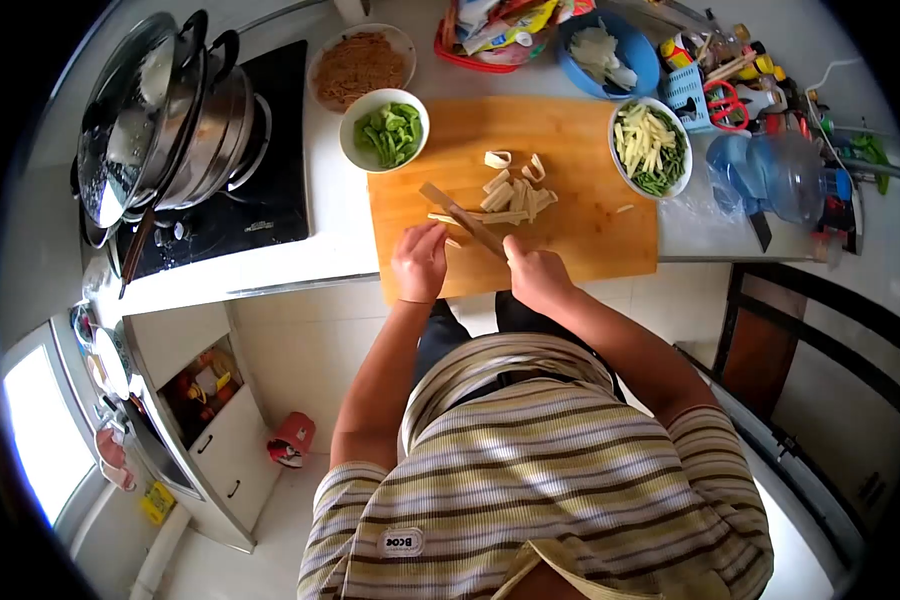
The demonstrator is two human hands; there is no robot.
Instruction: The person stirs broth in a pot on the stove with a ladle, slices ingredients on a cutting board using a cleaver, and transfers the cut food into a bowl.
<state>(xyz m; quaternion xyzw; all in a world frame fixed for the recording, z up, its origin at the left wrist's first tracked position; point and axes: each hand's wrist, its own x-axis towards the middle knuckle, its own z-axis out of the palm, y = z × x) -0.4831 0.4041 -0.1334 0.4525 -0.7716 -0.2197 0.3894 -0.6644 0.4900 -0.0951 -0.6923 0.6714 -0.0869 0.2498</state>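
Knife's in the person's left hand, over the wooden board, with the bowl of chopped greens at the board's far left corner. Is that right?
Not quite: in the head view, the knife is in the right hand, not the left hand. It is over the wooden board, with the bowl of chopped greens at its far left corner.

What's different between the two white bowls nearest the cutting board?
The left bowl holds chunky green pieces, while the right bowl has pale strips over thin greens. The left bowl shows more bare inner wall; the right one looks fuller. The left bowl sits by the cutting board's far left corner, the right bowl by its far right. Both are white and round.
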